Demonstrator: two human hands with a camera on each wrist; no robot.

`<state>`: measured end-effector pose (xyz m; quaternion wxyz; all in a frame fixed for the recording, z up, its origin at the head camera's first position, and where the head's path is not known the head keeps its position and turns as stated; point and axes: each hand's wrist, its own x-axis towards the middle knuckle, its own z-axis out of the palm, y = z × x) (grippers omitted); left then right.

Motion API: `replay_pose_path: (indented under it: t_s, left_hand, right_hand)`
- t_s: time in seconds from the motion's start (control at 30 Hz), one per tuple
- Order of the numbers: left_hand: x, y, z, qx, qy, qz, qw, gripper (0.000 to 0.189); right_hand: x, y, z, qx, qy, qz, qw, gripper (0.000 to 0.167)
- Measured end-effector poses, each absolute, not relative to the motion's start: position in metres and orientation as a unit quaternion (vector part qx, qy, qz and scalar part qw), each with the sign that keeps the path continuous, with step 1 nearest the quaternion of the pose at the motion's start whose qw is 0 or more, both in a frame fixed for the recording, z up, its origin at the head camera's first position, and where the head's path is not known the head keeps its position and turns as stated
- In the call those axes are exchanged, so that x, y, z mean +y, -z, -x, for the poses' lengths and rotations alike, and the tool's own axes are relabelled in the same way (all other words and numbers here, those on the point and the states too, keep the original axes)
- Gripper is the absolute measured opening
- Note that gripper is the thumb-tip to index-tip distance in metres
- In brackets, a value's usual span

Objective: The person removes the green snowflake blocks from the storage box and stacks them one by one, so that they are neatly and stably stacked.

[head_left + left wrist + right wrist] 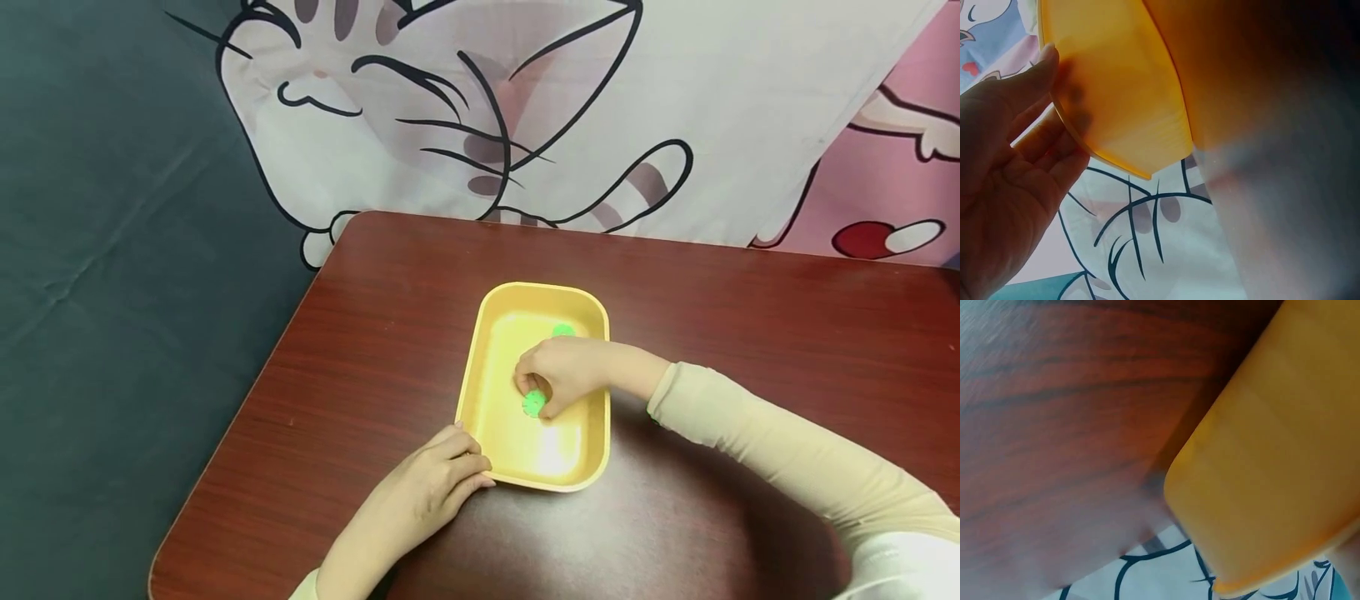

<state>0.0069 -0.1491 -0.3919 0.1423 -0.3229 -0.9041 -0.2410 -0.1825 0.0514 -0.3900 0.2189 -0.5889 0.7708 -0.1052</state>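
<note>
Across a red-brown table (360, 350) with wood grain and a pale sheen, a yellow tray (498, 437) stands beneath a white cloth (727, 100) printed with a cat; a pink cloth (926, 75) hangs at the right, and a dark green-grey surface (112, 250) fills the left. Inside the tray, the right hand (566, 371) pinches a small green disc (534, 405) with a notched edge between curled fingers and thumb. That hand partly covers a second green piece (563, 331) near the far right corner, and its wrist crosses the right wall, below a cream sleeve (787, 458). The left hand (438, 479) grips the rim at the near left corner. Smooth and round-cornered, the tray has walls thin enough to let light through in the left wrist view; in the right wrist view, its side blocks sight of the disc.
</note>
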Motion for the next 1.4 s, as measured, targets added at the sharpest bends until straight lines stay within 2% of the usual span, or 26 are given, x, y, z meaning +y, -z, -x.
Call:
replay_pose_path:
  t_s: [0.37, 0.73, 1.4]
  left_hand:
    - [-0.1500, 0.3913, -0.0065, -0.907, 0.233, 0.322, 0.140, 0.009]
    - [-0.1494, 0.3923, -0.0042, -0.905, 0.236, 0.321, 0.147, 0.006]
    - [-0.1485, 0.3931, -0.0058, -0.903, 0.244, 0.321, 0.148, 0.007]
  right_hand:
    - [0.0466, 0.3950, 0.1774, 0.770, 0.125, 0.593, 0.200, 0.030]
    - [0.0469, 0.3945, 0.1793, 0.755, 0.155, 0.598, 0.222, 0.030]
    - [0.0486, 0.3938, 0.1768, 0.771, 0.127, 0.595, 0.188, 0.029]
